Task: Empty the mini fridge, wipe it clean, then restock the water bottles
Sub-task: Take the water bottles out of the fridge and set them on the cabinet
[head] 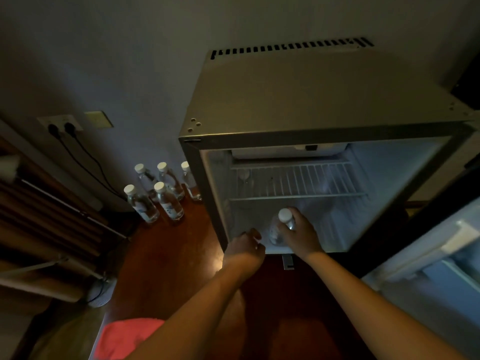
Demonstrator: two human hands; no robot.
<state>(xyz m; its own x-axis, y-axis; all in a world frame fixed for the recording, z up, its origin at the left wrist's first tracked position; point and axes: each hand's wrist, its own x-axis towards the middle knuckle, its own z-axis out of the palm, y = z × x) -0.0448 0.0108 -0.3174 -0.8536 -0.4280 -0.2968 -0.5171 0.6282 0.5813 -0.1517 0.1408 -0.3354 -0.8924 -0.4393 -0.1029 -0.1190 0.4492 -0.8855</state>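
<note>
The mini fridge (322, 100) stands open, with its door (431, 255) swung out to the right. My right hand (301, 235) grips a clear water bottle with a white cap (285, 215) that stands upright on the fridge floor near the front. My left hand (245, 246) hovers at the fridge's lower front edge, left of that bottle, with fingers loosely curled and holding nothing. Several more water bottles (155, 193) stand on the reddish floor left of the fridge. A wire shelf (298, 181) sits in the upper part.
A wall socket with two black plugs (61, 127) and cables is on the wall at left. Wooden furniture (39, 216) lines the left side. A pink cloth (124, 339) lies at the bottom left near my knee.
</note>
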